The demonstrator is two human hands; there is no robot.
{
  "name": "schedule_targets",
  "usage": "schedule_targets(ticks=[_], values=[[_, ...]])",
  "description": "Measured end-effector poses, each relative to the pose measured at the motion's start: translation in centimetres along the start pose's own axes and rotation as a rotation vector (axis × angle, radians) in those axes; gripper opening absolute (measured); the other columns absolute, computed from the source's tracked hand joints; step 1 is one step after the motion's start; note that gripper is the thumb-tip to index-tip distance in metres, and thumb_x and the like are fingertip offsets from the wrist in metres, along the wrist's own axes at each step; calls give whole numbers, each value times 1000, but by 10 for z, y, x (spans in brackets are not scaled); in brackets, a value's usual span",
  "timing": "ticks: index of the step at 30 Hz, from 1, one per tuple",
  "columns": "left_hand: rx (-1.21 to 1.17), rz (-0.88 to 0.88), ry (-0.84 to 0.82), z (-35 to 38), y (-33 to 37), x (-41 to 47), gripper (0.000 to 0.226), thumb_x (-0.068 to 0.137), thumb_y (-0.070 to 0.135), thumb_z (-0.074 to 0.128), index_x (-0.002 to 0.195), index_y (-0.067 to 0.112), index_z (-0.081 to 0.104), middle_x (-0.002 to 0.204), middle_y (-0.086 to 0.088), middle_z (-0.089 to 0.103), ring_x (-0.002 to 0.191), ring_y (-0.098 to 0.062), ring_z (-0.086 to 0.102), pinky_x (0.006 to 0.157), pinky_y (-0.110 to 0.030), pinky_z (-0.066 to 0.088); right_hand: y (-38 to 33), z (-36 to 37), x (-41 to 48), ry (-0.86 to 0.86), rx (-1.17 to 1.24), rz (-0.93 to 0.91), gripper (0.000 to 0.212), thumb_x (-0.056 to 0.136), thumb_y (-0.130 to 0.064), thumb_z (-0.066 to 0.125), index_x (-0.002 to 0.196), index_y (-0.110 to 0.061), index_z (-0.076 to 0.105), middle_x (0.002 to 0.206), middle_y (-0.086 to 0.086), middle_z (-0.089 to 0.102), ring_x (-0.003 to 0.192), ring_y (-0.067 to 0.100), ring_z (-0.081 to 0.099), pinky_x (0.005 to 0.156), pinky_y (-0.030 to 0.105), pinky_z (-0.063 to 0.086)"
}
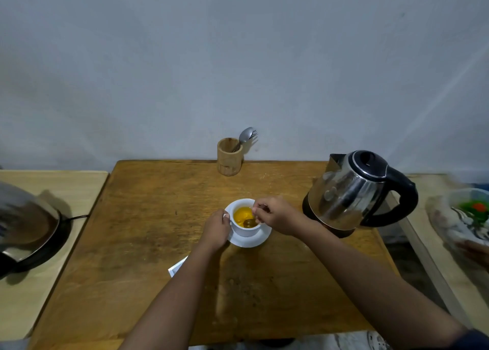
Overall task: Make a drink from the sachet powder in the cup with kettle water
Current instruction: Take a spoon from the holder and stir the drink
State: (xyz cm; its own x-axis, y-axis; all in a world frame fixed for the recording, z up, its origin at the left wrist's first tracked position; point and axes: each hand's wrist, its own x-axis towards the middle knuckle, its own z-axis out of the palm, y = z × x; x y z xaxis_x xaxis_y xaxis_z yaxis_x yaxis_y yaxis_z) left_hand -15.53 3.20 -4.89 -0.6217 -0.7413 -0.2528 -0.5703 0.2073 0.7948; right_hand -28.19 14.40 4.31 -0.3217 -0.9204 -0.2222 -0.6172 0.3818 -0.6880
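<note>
You have one small white ceramic cup [244, 226] in front of you, standing on one round white saucer [258, 240] near the middle of the worn brown wooden table [158, 217]. The cup holds a bright orange-yellow liquid [242, 214], with one dark lump at its near right side; whether that is a spoon bowl or undissolved powder cannot be told.

Your left hand [216, 229] is curled against the left side of the cup, fingers bent around it at the handle side, gripping the cup. Your right hand [275, 214] hangs over the cup's right rim with fingertips pinched together on something thin that dips into the liquid; what the thing is, you cannot make out.

One stainless steel electric kettle with a black lid and handle [360, 191] stands just to the right of your right hand, spout towards the wall, lid shut. At the back edge of the table there is one cylindrical bamboo holder [229, 157], with one metal spoon [245, 134] and one fork [253, 133] leaning out of it. One white flat corner of card or packet [176, 267] shows beside your left forearm, mostly hidden.

Two paler tables flank yours: the left one bears one dark round pan [29, 233], blurred, the right one one clear bowl with green and red contents [468, 217].
</note>
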Motion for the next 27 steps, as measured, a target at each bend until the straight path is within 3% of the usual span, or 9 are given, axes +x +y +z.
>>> schedule_targets(ticks=[3,6,9,13,17,20,27], values=[[26,-6,-3,-1,0,1,28,97,19,35,102,4,57,104,-18,62,84,-21,50,72,-29,35,3,-11,-5,36,-17,18,19,95,-21,49,88,-15,66,89,11,70,75,18,59,70,34,47],[34,-27,-10,-2,1,1,28,97,21,36,105,5,57,107,-17,62,86,-21,51,74,-30,38,3,-18,-10,78,-24,17,23,94,-24,51,97,-11,69,96,14,70,87,27,62,78,41,51],[38,-40,-11,-4,4,1,28,97,20,37,108,5,58,109,-17,62,88,-21,51,75,-30,38,0,-23,-15,115,-36,2,25,93,-23,52,106,-10,69,107,11,70,94,17,59,80,30,50],[60,-58,8,-4,8,0,28,96,19,38,108,4,59,110,-17,62,89,-22,52,76,-30,40,-5,-28,-19,178,-40,-61,24,93,-20,54,106,-8,70,104,10,71,88,10,57,67,9,39],[66,-82,51,-2,12,-2,27,95,16,40,106,2,60,108,-18,63,87,-22,53,73,-30,40,-8,-32,-23,226,-19,-120,24,92,-19,55,106,-8,70,104,10,72,91,14,61,77,20,48],[60,-95,65,-2,13,-3,26,95,16,41,105,2,60,107,-19,64,86,-22,53,72,-31,41,-6,-29,-26,142,-98,-132,25,93,-20,53,110,-10,68,109,8,69,95,13,60,83,24,50],[11,-81,84,-3,10,-7,29,95,17,42,108,-1,62,109,-21,64,93,-29,57,73,-30,40,-2,-21,-29,261,22,-77,24,94,-18,51,104,-5,69,99,10,72,79,2,60,70,12,44]])
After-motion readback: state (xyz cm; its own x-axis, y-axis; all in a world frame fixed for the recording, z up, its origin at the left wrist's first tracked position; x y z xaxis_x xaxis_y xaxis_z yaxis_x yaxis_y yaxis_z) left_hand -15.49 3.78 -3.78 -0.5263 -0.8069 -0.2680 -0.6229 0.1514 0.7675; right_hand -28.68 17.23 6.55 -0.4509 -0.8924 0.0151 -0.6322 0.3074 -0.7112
